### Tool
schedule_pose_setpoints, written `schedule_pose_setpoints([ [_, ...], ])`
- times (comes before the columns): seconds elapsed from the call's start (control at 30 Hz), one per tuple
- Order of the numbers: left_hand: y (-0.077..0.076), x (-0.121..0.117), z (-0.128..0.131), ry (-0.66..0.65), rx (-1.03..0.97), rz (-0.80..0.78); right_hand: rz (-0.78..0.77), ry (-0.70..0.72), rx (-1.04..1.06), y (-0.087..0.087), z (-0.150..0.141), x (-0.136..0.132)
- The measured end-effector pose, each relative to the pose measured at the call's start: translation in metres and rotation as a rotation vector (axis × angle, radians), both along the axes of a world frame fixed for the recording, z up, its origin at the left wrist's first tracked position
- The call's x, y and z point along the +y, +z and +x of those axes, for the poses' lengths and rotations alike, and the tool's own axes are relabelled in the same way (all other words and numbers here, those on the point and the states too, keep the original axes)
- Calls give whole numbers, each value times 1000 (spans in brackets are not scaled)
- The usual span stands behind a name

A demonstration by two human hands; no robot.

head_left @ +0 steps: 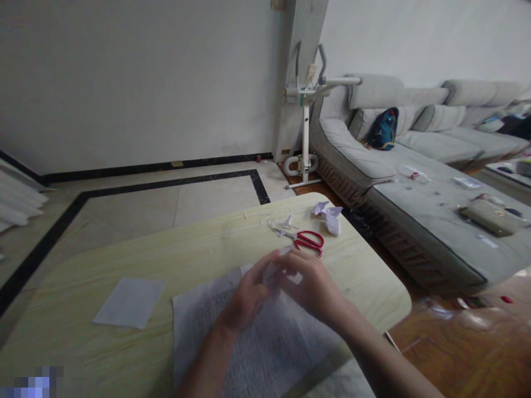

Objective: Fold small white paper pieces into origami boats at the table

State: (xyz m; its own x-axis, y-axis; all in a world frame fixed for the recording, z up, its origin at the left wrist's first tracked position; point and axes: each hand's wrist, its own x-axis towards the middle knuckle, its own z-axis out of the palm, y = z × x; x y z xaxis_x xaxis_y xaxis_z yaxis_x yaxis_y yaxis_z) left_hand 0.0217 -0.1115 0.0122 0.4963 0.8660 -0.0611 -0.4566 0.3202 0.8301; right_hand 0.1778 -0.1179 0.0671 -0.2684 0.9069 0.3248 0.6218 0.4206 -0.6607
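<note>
Both hands meet above a large sheet of paper covered in writing (203, 326). My left hand (251, 290) is closed on one side of a small piece of white paper (271, 269), which looks folded. From the other side my right hand (307, 279) grips the same paper with bent fingers. Parts of it are hidden by the fingers and blurred. Just beyond the hands lie scissors with red handles (309, 241), beside thin paper scraps (287, 222). Folded white paper shapes (329, 215) rest near the table's far right corner. A square white sheet (129, 303) lies flat at the left.
The pale wooden table (194, 249) has rounded corners. To the right stands a grey sofa (415, 221) with a blue bag (384, 130) on it. White exercise equipment (306, 127) stands by the wall, beyond the table.
</note>
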Motion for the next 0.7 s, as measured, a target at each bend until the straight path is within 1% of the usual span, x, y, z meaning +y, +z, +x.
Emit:
schedule_pose_setpoints([
  [0.13,0,-1,2,46,89,0,7,15,-28,-1,-4,-1],
  [0.23,2,-1,2,94,156,51,-17,6,-63,-3,-6,-1],
  [0.37,5,-1,1,86,224,125,-37,-35,-43,-8,-7,0],
  [0.47,3,-1,0,104,232,132,-23,-31,-9,-14,-5,-1],
  [0.6,-1,-2,3,192,252,97,41,-38,19,-18,-1,-1],
  [0.7,1,-2,7,232,314,140,124,-82,4,-19,1,-1],
])
